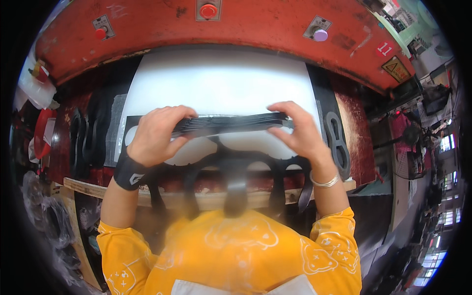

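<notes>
Between my two hands is a layered stack of thin black sheet material, its several edges showing as parallel lines. My left hand grips its left end, thumb on the near side and fingers curled at the far side. At the right end my right hand pinches it between thumb and fingers. A black sheet with large rounded cut-outs extends from below the stack toward my body, its strips drooping over the front edge. I cannot tell whether stack and cut-out sheet are joined. Beneath lies a white board.
A red machine beam with a red push button crosses the far side. A grey figure-eight-shaped piece lies at the right. Black curved pieces stand at the left. A wooden strip edges the table's front.
</notes>
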### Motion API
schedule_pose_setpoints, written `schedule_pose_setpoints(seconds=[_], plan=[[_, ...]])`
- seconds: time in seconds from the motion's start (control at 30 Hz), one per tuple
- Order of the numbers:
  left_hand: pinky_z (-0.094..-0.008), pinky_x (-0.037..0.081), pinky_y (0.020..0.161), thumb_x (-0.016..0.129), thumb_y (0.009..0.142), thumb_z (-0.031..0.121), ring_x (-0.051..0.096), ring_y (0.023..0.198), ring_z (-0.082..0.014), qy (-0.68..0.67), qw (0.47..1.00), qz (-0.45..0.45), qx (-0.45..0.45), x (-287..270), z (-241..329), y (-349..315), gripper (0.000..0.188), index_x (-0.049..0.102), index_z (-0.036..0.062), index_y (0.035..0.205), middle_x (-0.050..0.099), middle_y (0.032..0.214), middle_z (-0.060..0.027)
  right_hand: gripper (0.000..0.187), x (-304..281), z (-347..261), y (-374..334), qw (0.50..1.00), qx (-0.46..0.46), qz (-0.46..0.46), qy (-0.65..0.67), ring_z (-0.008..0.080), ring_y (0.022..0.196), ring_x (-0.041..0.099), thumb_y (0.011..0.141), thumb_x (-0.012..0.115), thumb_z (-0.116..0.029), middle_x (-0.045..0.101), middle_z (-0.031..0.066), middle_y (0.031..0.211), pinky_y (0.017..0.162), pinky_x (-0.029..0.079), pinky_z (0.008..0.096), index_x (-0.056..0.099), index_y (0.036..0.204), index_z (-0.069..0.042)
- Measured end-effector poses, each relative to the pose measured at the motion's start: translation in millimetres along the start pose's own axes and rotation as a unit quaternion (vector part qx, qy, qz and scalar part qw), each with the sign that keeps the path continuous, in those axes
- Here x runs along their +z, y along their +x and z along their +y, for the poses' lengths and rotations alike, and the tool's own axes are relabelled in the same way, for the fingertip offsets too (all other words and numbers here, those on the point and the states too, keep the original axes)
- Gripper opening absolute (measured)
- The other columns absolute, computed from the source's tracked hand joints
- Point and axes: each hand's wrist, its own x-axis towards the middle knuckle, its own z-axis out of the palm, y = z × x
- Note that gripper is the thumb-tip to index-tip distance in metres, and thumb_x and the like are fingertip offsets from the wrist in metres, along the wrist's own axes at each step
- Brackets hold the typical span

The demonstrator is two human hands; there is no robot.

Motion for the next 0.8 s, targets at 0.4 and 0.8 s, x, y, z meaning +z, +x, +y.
schedule_pose_setpoints(seconds=[0.4,0.8], plan=[[-0.0333,0.053,0.060,0.072,0.068,0.012,0.066,0.071,-0.0223,0.104,0.979,-0.038,0.170,13,-23,12,0.026,0.070,0.0168,0.094,0.067,0.078,-0.0017,0.051,18,23,-8,0.876,0.021,-0.204,0.437,0.0223,0.114,0.058,0.088,0.067,-0.019,0.060,0.0131,0.127,0.097,0.045,0.0341,0.053,0.133,-0.001],[-0.0386,0.027,0.112,0.068,0.081,0.016,0.034,0.136,-0.0275,-0.369,0.879,0.296,-0.058,-2,33,3,0.083,0.023,0.0023,0.149,0.024,0.154,-0.0159,0.048,72,-30,5,0.828,0.044,0.128,0.545,0.0193,0.096,0.057,0.100,0.047,-0.039,0.058,0.0092,0.112,0.083,0.046,0.0310,0.047,0.129,-0.002]])
